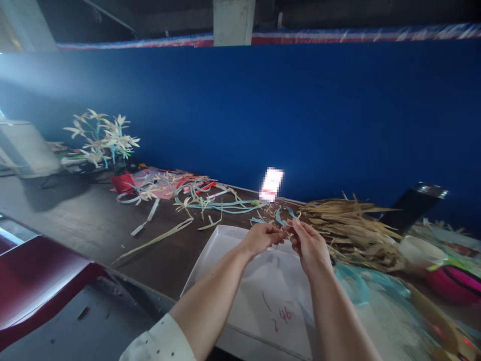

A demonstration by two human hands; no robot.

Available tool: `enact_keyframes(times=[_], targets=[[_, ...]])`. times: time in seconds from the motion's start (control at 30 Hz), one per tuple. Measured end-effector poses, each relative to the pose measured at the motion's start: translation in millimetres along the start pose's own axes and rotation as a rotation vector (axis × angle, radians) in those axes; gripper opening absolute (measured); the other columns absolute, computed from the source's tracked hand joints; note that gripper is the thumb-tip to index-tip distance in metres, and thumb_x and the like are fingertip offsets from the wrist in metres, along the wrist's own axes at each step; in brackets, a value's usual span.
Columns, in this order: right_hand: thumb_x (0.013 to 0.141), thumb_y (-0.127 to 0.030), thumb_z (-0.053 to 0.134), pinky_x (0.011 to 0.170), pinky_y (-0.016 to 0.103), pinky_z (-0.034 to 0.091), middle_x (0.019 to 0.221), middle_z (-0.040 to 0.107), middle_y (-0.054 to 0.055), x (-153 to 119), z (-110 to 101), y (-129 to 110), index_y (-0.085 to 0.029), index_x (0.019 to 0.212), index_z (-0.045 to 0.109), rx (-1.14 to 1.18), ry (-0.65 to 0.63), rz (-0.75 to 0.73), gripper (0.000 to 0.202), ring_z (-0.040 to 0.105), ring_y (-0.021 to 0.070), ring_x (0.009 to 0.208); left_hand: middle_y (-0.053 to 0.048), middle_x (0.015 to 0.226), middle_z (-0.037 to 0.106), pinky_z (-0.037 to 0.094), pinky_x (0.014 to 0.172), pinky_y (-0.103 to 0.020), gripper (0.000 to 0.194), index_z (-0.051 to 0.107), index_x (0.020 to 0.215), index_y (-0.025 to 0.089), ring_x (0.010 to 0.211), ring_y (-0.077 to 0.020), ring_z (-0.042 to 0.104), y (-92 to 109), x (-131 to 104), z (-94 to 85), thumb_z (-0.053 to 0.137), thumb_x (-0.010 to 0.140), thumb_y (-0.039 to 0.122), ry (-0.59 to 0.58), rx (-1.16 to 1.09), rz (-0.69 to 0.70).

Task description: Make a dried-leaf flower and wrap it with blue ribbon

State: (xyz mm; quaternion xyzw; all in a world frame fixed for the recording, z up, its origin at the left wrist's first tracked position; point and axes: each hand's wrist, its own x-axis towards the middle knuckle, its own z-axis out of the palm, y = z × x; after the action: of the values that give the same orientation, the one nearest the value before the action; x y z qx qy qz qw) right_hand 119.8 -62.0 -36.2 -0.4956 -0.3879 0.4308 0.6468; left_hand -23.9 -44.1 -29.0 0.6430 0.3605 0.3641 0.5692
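Both hands meet above the far edge of a white box lid with pink handwriting on it. My left hand is closed in a pinch on something small that I cannot make out. Close beside it, my right hand also pinches, its thumb and forefinger near a light blue strip. What lies between the fingertips is too small and blurred to name. Small scraps are scattered just beyond the hands. Dried husks lie to the right of my right hand.
Pale blue cords and husk strips lie left on the dark table. Farther left are a flower arrangement and a white container. A bright screen, white bowl and pink pouch stand beyond and right.
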Motion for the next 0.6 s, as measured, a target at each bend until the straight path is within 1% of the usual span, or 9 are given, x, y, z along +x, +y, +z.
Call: enact_keyframes(times=[0.1, 0.23, 0.37, 0.5, 0.6], targets=[[0.065, -0.056, 0.065, 0.033, 0.019, 0.025, 0.072, 0.065, 0.005, -0.5, 0.6, -2.7, -0.018, 0.088, 0.067, 0.000, -0.004, 0.040, 0.044, 0.042, 0.0072, 0.041, -0.002, 0.069, 0.059, 0.033, 0.053, -0.020, 0.035, 0.066, 0.077, 0.011, 0.057, -0.0076, 0.044, -4.8, 2.7, -0.4, 0.059, 0.070, 0.045, 0.026, -0.011, 0.032], [0.063, -0.053, 0.068, 0.033, 0.019, 0.026, 0.070, 0.065, 0.003, -2.3, 1.5, -4.9, -0.019, 0.084, 0.068, -0.009, -0.056, 0.062, 0.040, 0.043, 0.0074, 0.042, -0.002, 0.069, 0.059, 0.032, 0.052, -0.020, 0.034, 0.066, 0.078, 0.011, 0.056, -0.0069, 0.043, -8.4, 5.0, -1.3, 0.060, 0.071, 0.044, 0.045, -0.038, 0.064], [0.061, -0.045, 0.073, 0.036, 0.017, 0.027, 0.061, 0.059, 0.000, -1.6, 0.0, -1.4, -0.018, 0.078, 0.068, -0.010, -0.072, 0.033, 0.033, 0.041, 0.0059, 0.044, -0.002, 0.070, 0.060, 0.032, 0.053, -0.020, 0.035, 0.067, 0.079, 0.011, 0.057, -0.0073, 0.044, -3.6, 3.1, -1.5, 0.059, 0.071, 0.044, 0.021, -0.039, 0.062], [0.064, -0.045, 0.071, 0.037, 0.017, 0.026, 0.055, 0.053, -0.001, -0.1, -1.5, 1.3, -0.017, 0.075, 0.067, -0.055, -0.055, -0.007, 0.030, 0.039, 0.0061, 0.044, -0.002, 0.071, 0.061, 0.033, 0.055, -0.020, 0.034, 0.067, 0.083, 0.011, 0.060, -0.0083, 0.046, 0.8, 1.1, -1.0, 0.059, 0.071, 0.042, -0.008, 0.004, 0.064], [0.063, -0.045, 0.072, 0.036, 0.017, 0.026, 0.055, 0.054, -0.001, 0.6, -1.7, 1.1, -0.016, 0.074, 0.066, -0.087, -0.022, -0.040, 0.031, 0.040, 0.0065, 0.044, -0.002, 0.070, 0.061, 0.034, 0.056, -0.020, 0.033, 0.067, 0.083, 0.011, 0.059, -0.0086, 0.047, -1.3, 2.3, -0.8, 0.058, 0.072, 0.042, -0.019, 0.082, 0.068]])
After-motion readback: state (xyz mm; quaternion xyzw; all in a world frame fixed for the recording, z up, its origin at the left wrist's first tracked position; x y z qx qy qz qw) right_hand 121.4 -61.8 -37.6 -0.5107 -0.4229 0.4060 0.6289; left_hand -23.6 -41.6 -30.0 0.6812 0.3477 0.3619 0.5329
